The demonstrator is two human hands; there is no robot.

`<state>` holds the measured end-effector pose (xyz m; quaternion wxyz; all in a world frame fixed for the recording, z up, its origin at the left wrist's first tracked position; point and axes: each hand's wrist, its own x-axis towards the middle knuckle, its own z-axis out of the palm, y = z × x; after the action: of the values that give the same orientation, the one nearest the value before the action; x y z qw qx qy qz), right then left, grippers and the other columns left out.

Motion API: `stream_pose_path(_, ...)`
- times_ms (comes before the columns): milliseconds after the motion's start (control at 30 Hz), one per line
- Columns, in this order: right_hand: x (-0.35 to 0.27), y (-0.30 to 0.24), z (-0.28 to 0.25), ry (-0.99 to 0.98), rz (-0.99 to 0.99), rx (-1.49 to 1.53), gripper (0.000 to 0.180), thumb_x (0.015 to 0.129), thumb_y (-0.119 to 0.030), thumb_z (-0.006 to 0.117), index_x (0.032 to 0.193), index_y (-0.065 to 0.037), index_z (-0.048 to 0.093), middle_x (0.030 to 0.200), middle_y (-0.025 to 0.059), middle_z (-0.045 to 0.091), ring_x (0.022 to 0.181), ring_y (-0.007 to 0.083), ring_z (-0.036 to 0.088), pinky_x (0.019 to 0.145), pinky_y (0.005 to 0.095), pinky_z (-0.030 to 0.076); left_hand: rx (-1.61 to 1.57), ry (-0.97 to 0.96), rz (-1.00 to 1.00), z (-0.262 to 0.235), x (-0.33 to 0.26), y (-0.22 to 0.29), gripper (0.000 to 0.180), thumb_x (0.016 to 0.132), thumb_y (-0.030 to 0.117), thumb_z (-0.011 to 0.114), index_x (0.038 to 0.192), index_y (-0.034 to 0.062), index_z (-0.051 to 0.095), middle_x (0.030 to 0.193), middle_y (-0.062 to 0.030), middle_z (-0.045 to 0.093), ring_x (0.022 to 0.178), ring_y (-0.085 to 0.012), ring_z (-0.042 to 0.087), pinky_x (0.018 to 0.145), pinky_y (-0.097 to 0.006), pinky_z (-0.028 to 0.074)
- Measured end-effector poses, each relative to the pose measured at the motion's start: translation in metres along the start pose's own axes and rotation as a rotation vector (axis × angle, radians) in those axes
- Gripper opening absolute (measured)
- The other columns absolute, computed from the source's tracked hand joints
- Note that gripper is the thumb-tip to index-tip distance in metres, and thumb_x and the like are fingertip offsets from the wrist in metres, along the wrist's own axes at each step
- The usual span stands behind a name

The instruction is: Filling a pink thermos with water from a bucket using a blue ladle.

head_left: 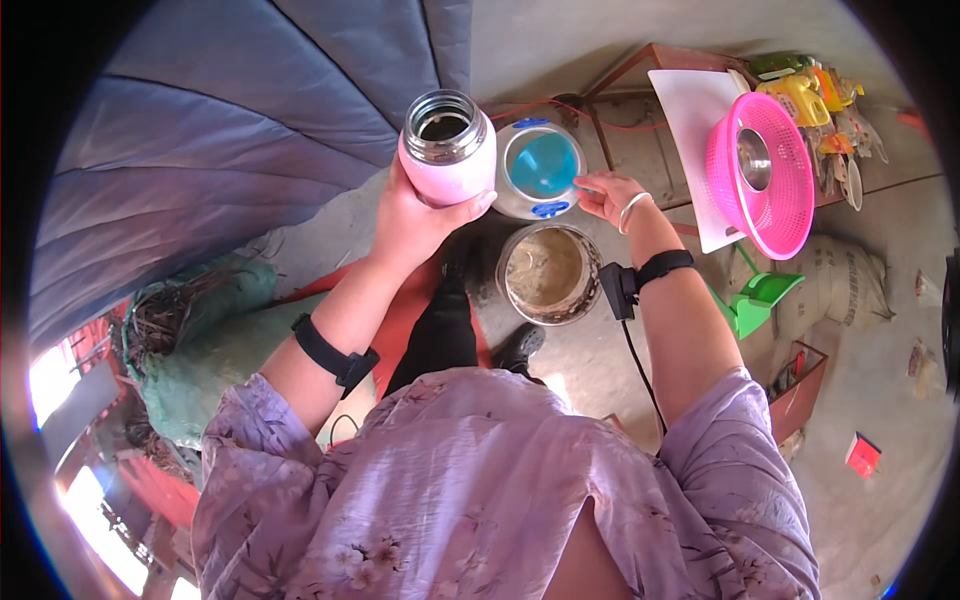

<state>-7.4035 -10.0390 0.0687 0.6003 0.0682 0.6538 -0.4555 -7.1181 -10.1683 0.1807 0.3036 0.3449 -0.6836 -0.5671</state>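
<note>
In my left hand (425, 215) is a pink thermos flask (450, 180), held upright with its steel mouth uncovered. The hand wraps round its lower body. To its right stands a pale, round tub (510, 198) with blue side handles. A translucent blue bowl-shaped plastic scoop (545, 165) shows inside the tub's rim. At the tub's right edge, the fingers of my right hand (610, 198) are bent and pressed together against the scoop's edge; their far side is hidden. Just below the tub is a round bucket (548, 312) with cloudy, brownish contents.
At the right, a pink colander (788, 225) holding a steel bowl (753, 160) leans over a white board (685, 130). Yellow bottles (797, 100) stand behind. A green dustpan (755, 300) and a sack (840, 280) lie nearby. A quilted grey curtain (220, 150) hangs at the left.
</note>
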Motion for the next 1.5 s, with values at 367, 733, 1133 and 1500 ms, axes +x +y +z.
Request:
stream_pose_path(367, -0.111, 0.06, -0.093, -0.012, -0.225, -0.427, 0.042, 0.088, -0.027, 0.067, 0.126, -0.011, 0.059, 0.109, 0.0026, 0.067, 0.089, 0.0126, 0.066, 0.073, 0.0281, 0.05, -0.076, -0.117, 0.05, 0.022, 0.005, 0.041, 0.072, 0.067, 0.024, 0.086, 0.124, 0.0025, 0.048, 0.116, -0.01, 0.062, 0.106, -0.0196, 0.061, 0.093, -0.035, 0.048)
stream_pose_path(733, -0.234, 0.219, -0.237, 0.137, -0.222, -0.438, 0.037, 0.09, -0.029, 0.065, 0.121, -0.008, 0.062, 0.106, 0.0045, 0.068, 0.088, 0.015, 0.067, 0.071, 0.028, 0.05, -0.05, -0.132, 0.126, 0.092, -0.096, 0.119, 0.063, 0.07, 0.017, 0.084, 0.122, 0.001, 0.052, 0.113, -0.0104, 0.063, 0.103, -0.0186, 0.062, 0.092, -0.034, 0.049)
stream_pose_path(1133, -0.227, 0.269, -0.249, 0.216, -0.451, -0.801, 0.029, 0.082, -0.028, 0.073, 0.104, -0.009, 0.071, 0.096, 0.011, 0.07, 0.08, 0.0202, 0.068, 0.074, 0.0311, 0.054, -0.021, -0.099, -0.002, 0.098, -0.169, 0.125, 0.055, 0.07, 0.016, 0.084, 0.116, -0.0001, 0.057, 0.108, -0.0096, 0.065, 0.098, -0.0177, 0.063, 0.089, -0.034, 0.05)
stream_pose_path(1500, -0.006, 0.294, -0.166, 0.022, -0.258, -1.825, 0.02, 0.086, -0.022, 0.057, 0.099, -0.014, 0.07, 0.108, 0.0067, 0.063, 0.108, 0.0251, 0.058, 0.092, 0.0379, 0.047, 0.148, -0.032, -0.124, 0.061, -0.181, -0.075, 0.066, 0.066, 0.011, 0.085, 0.122, 0.0006, 0.052, 0.118, -0.011, 0.06, 0.104, -0.0199, 0.06, 0.09, -0.036, 0.049)
